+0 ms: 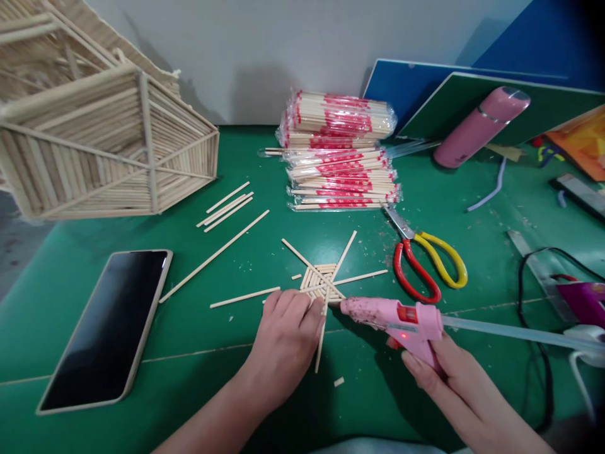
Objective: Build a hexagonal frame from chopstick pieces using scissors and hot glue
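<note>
Hands (286,340) (451,377), stick star (325,277) just ahead

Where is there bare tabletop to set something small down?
Bare green tabletop lies between the smartphone and left forearm, and between the scissors and black cord. A narrower strip separates the wrapped chopsticks from the chopstick star. It is crowded around that star, with the left hand and glue gun close in.

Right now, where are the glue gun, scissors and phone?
Glue gun (385,313), head view: pink body.
Scissors (404,231), head view: metal near the pivot.
Phone (106,328), head view: dark screen.
</note>
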`<state>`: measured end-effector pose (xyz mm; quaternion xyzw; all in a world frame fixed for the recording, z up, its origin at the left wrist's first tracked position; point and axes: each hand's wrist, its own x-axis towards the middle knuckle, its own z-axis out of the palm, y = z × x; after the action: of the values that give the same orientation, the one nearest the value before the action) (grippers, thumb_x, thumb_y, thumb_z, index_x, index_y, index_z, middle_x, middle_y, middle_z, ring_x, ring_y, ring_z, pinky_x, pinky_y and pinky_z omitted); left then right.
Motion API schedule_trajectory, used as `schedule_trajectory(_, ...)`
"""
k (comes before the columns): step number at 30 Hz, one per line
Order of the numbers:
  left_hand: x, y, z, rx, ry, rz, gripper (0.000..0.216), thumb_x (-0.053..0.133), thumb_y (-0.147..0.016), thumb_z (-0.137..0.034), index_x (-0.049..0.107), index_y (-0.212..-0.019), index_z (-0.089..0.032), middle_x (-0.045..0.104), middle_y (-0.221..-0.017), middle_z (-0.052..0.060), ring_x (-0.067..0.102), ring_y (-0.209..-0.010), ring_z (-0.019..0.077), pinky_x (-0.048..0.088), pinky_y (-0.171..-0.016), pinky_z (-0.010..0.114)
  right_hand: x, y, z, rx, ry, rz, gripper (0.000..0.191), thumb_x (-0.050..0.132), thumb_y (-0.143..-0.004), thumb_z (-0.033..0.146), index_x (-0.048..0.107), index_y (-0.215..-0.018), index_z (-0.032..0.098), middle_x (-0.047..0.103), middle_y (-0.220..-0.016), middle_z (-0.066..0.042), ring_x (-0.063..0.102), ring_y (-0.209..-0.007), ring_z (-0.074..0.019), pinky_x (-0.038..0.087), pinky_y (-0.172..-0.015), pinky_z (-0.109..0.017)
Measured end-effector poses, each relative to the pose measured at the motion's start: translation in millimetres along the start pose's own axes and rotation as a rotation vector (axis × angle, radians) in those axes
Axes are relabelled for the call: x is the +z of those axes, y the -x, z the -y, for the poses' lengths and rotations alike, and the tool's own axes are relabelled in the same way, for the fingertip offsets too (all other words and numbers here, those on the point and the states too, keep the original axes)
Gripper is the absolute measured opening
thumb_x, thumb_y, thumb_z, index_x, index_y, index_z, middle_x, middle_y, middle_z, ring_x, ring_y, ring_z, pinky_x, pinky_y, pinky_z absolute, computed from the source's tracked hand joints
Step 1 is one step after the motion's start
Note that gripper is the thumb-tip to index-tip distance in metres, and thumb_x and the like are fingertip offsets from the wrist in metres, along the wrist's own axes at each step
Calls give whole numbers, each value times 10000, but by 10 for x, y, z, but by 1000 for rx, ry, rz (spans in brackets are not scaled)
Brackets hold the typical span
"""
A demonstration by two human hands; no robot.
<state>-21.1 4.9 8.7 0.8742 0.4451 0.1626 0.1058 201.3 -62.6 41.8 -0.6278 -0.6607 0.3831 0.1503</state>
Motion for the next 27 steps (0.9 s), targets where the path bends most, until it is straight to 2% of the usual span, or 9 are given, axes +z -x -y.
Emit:
schedule_trajectory(4,15,6,-1,1,-1,1,201,393,-829,-182,571,-919,-152,541,-761,40,475,-778,184,368,-758,373,7,-6,-3,1,10,12,259,359,-858,332,440,-1090,249,517,-628,5,505,-535,-154,426,-482,-233)
schedule_trajectory(8,16,6,6,0,5,-4,210,380,-834,-183,569,-918,-152,542,-754,37,465,-768,182,366,-750,371,14,18,-43,20,11,63,252,359,-865,322,422,-1099,256,560,-749,-17,547,-657,-158,459,-599,-246)
schedule_trajectory(13,21,0,17,23,9,-29,201,395,-826,-173,565,-930,-145,542,-760,37,464,-771,181,362,-751,369,13,37,-73,71,-8,59,247,386,-857,324,422,-1090,252,575,-961,-47,549,-855,-181,450,-762,-284)
schedule_trajectory(27,38,8,24,36,-17,-21,200,395,-823,-164,556,-940,-141,536,-767,45,461,-770,189,366,-739,375,6,23,-49,27,32,8,192,385,-858,325,448,-1024,251,575,-819,-13,545,-688,-143,469,-632,-235)
